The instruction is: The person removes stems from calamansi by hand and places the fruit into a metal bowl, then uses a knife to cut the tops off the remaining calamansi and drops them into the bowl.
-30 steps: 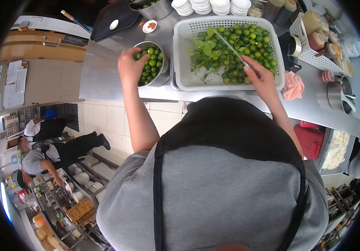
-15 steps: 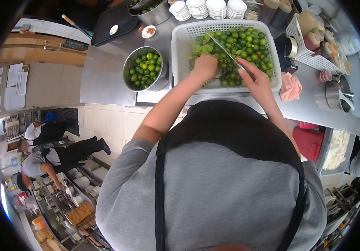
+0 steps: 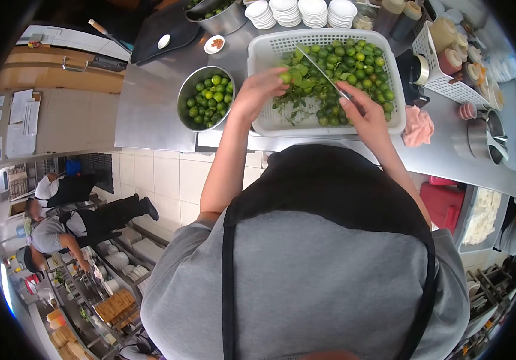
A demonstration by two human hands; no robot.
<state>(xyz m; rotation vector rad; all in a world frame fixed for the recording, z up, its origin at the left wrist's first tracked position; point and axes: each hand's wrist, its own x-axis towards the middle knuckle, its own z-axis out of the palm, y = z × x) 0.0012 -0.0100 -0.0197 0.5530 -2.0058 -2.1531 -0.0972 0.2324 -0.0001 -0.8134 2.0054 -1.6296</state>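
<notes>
Item: steel pot of green fruit [image 3: 183, 99], on the desk [image 3: 150, 114], at nine o'clock from my left hand [image 3: 261, 93], the nearer hand; its grip, blurred, pinches one green fruit [image 3: 285, 77] over the rim side of the white basket [image 3: 330, 129]
Item: knife [image 3: 318, 66], grasped by my right hand [image 3: 366, 114], long axis towards half past ten, above the fruit heap [image 3: 360, 63]

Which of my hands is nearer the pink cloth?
Your right hand: it holds the knife over the basket, left of the cloth. Your left hand is farther off, at the basket's left side.
</notes>
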